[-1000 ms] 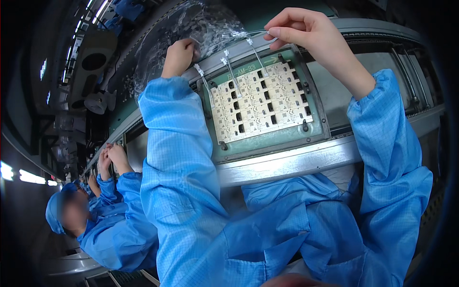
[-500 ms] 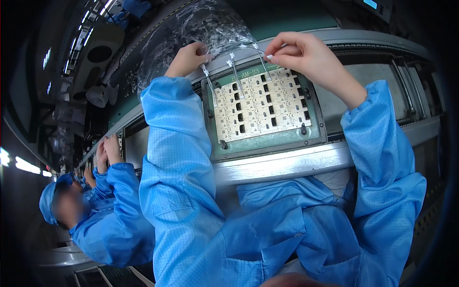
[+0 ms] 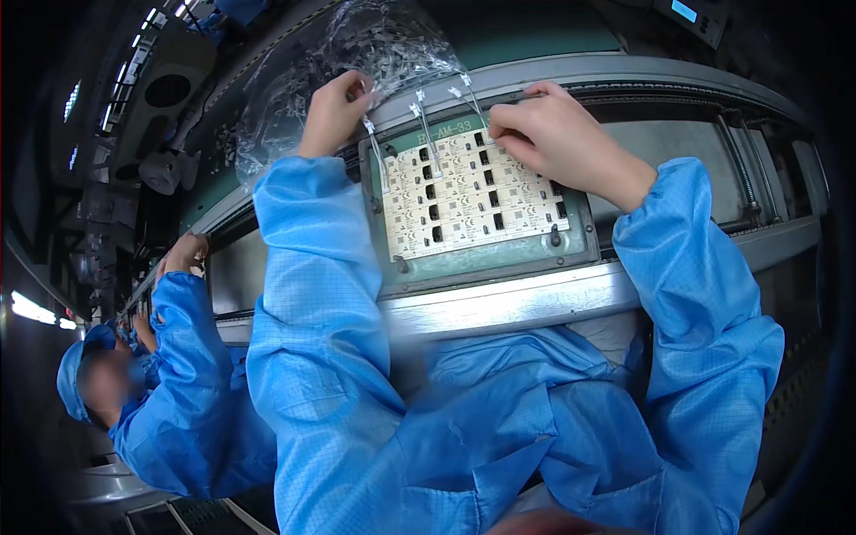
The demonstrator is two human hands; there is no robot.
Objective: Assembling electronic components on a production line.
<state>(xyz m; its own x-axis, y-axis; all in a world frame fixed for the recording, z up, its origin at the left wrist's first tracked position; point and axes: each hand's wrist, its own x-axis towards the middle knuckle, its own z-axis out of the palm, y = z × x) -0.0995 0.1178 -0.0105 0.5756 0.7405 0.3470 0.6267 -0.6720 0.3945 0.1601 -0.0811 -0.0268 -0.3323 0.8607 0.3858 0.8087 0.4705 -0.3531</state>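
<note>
A cream panel of printed circuit boards [image 3: 464, 218] with black parts lies in a green fixture [image 3: 499, 259] in front of me. Short cables [image 3: 428, 138] with white connectors rise past its far edge. My right hand [image 3: 562, 138] is closed, fingertips at the panel's far edge, where they seem to pinch a cable; they hide its end. A loose white connector [image 3: 455, 93] sticks up left of those fingers. My left hand [image 3: 334, 111] hovers beyond the fixture's far left corner, fingers curled by a clear plastic bag [image 3: 374, 45]; anything in them is hidden.
Many small cables fill the clear bag beyond the rail. The fixture sits between metal conveyor rails [image 3: 508, 299]. Left of me another person in blue [image 3: 192, 410] works at the same line. A device with a lit screen [image 3: 685, 11] stands at the far right.
My right hand has come down and slightly left onto the panel's far edge, taking the white connector with it. My left hand has shifted a little left. The view has moved slightly.
</note>
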